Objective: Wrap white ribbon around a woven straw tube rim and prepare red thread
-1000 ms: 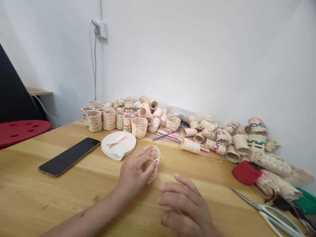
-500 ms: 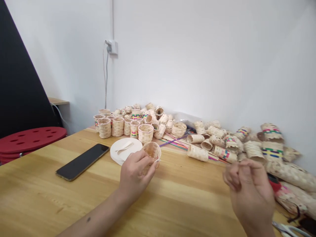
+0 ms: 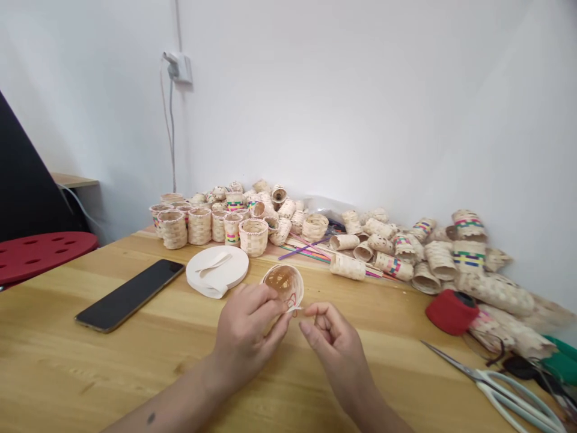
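My left hand (image 3: 246, 334) grips a small woven basket (image 3: 283, 284) above the wooden table (image 3: 90, 361), its open mouth tilted toward me. My right hand (image 3: 336, 343) is right beside the basket's rim, thumb and forefinger pinched together at a thin strand that sticks out of the rim; the strand is too fine to name. A coil of white strip (image 3: 217, 269) lies just behind the basket, and a black phone (image 3: 130, 294) lies to the left.
Heaps of small woven baskets (image 3: 252, 213) and woven tubes (image 3: 433, 252) line the wall. Coloured strips (image 3: 311, 248) lie between them. Scissors (image 3: 500, 388) and a red spool (image 3: 451, 313) sit at the right. A red stool (image 3: 40, 249) stands left of the table.
My right hand swung out to the right and up, then came back to the basket's rim with fingers pinched. The left hand kept hold of the basket and turned its mouth toward me.
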Demonstrator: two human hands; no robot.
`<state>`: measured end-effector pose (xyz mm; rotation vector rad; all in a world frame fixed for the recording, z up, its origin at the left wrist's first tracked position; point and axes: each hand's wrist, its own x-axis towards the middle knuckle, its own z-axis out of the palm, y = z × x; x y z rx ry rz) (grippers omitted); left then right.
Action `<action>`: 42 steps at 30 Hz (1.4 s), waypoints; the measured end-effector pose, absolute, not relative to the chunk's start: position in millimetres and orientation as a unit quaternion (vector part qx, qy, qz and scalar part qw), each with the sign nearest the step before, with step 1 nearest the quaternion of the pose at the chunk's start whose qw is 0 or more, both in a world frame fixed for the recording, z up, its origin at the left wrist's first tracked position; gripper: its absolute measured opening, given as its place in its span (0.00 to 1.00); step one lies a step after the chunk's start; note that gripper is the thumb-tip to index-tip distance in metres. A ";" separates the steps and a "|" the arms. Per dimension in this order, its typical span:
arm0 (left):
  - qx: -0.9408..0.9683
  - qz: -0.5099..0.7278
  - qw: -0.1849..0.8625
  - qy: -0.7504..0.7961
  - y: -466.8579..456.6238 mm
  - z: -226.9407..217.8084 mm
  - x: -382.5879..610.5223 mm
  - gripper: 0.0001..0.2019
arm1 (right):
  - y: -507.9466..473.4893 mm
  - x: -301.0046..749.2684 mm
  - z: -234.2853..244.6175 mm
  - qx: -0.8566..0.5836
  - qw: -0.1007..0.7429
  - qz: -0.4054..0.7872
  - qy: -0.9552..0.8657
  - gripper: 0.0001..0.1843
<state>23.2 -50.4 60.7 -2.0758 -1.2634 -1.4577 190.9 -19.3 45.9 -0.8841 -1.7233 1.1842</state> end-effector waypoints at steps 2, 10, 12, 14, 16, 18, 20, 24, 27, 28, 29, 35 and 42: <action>-0.730 -0.501 0.166 -0.434 -51.9 61.9 25.3 0.04 | -20.6 188.4 46.2 -0.373 0.424 0.469 -0.679 0.14; -0.738 -0.472 0.209 -0.436 -50.0 62.7 21.2 0.04 | -11.3 193.2 51.5 -0.384 0.442 0.450 -0.674 0.17; -0.720 -0.476 0.226 -0.451 -47.1 64.3 14.8 0.05 | -1.1 205.8 56.4 -0.419 0.462 0.401 -0.671 0.18; -0.697 -0.482 0.248 -0.471 -42.8 66.1 6.2 0.05 | 14.0 223.1 61.0 -0.466 0.488 0.329 -0.661 0.19; -0.670 -0.487 0.265 -0.494 -37.6 67.2 -3.1 0.06 | 31.1 241.8 64.6 -0.519 0.511 0.249 -0.638 0.19; -0.649 -0.490 0.264 -0.518 -32.3 66.9 -10.9 0.07 | 45.6 257.4 66.9 -0.559 0.523 0.170 -0.620 0.17; -0.641 -0.490 0.245 -0.538 -27.8 64.9 -15.7 0.07 | 54.1 267.3 67.9 -0.579 0.516 0.114 -0.620 0.17; -0.641 -0.499 0.155 -0.563 -23.3 56.5 -14.8 0.08 | 57.5 274.8 68.2 -0.598 0.500 0.048 -0.624 0.18; -0.663 -0.503 0.093 -0.547 -25.3 50.5 -7.4 0.06 | 60.2 281.2 69.6 -0.626 0.497 0.023 -0.600 0.22; -0.674 -0.502 0.079 -0.537 -26.8 49.5 -4.2 0.06 | 61.4 283.6 70.5 -0.633 0.496 0.016 -0.594 0.24; -0.683 -0.504 0.064 -0.525 -28.5 49.4 -1.0 0.06 | 62.0 285.6 71.5 -0.636 0.497 0.008 -0.591 0.26; -0.674 -0.528 -0.186 -0.482 -34.6 58.9 13.0 0.07 | 38.0 263.8 72.7 -0.511 0.503 0.007 -0.697 0.22; -0.621 -0.518 -0.357 -0.468 -40.6 65.0 19.8 0.09 | 2.0 216.6 61.1 -0.296 0.403 0.068 -0.864 0.24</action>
